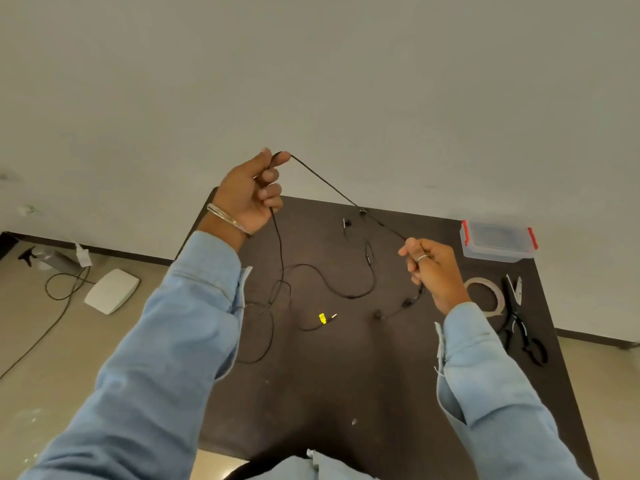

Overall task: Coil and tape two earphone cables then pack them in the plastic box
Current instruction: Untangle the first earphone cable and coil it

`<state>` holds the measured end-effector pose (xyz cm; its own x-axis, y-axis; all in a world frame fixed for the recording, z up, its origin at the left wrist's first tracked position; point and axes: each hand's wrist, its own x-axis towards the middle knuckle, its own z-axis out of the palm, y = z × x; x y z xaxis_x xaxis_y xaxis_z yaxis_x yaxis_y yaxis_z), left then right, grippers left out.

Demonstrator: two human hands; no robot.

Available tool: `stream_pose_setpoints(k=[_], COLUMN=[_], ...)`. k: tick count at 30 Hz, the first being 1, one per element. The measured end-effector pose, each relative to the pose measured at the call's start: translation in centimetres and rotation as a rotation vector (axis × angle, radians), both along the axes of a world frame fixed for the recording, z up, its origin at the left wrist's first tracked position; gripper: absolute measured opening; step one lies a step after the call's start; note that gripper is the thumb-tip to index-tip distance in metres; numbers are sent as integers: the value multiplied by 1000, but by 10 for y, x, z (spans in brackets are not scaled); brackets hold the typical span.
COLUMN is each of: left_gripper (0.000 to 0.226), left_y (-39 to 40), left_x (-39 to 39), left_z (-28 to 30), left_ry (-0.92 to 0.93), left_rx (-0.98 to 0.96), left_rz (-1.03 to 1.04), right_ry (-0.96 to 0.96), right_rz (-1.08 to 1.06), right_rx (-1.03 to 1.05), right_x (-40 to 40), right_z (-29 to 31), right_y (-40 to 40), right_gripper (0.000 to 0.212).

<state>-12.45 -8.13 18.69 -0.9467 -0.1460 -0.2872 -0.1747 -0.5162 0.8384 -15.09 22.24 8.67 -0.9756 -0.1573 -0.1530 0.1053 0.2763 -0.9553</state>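
Observation:
A black earphone cable [323,181] stretches taut between my two hands above the dark table [329,375]. My left hand [251,192] is raised and pinches the cable at its fingertips; the rest of the cable hangs down from it to the table. My right hand [434,271] grips the other end, with two earbuds [407,302] dangling below it. A second black earphone cable [346,292] lies loose on the table, with a yellow tag [322,318] near its plug. The plastic box [497,241], clear with red clips and its lid on, stands at the far right corner.
A roll of clear tape [485,296] and black scissors [523,327] lie at the table's right edge. On the floor to the left are a white flat device [111,291], a cord and a spray bottle [48,259]. A plain wall stands behind.

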Motion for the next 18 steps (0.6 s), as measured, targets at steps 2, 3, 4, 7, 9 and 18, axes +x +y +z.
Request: stream_pose_setpoints(k=[2,3,4,7,9,18], left_gripper=[26,27,28,31,32,22], left_y=[-1,-2,-3,-4,1,49], left_x=[2,3,4,5,6,9], left_z=[2,4,6,14,16,6], left_ry=[46,66,80,119,132,112], left_rx=[-261,-396,-500,-687,-701,-614], left_rz=[54,89,124,180,149,-124], right_ry=[-6,5,19,32,2,73], right_rz=[19,30,47,124,148,325], right_rx=[-1,7,15,68,179,46], right_x=[1,2,3,3,0,-1], right_z=[-3,-5,-6,-9,-12,51], right_y=[5,9,13,22,23,-32], right_gripper=[31,29,27,22,23,62])
